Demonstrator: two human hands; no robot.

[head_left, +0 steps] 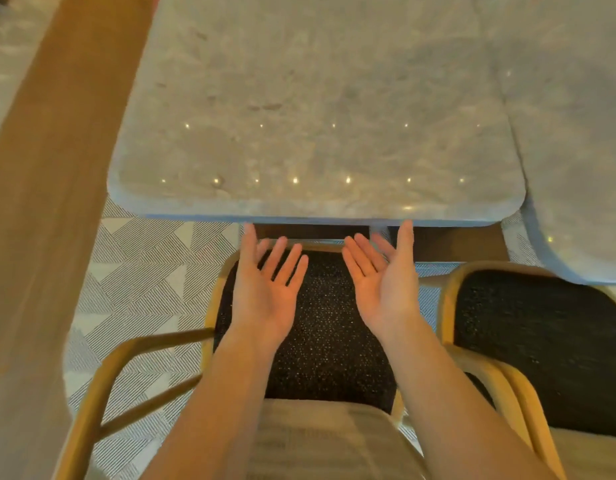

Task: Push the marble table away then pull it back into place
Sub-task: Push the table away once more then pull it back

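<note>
The marble table point(317, 116) fills the upper middle of the head view, pale grey with rounded corners and small light reflections. Its near edge runs across just above my hands. My left hand point(268, 289) is palm up with fingers spread, fingertips just short of the table's edge. My right hand point(386, 282) is also palm up and open; its thumb tip reaches the underside of the near edge. Neither hand holds anything.
A chair with a dark speckled seat point(320, 323) and a wooden frame stands under my arms. A second such chair point(541, 341) is at the right. Another marble table point(576, 133) adjoins on the right. A wooden beam point(57, 150) runs along the left. The floor point(143, 271) is patterned.
</note>
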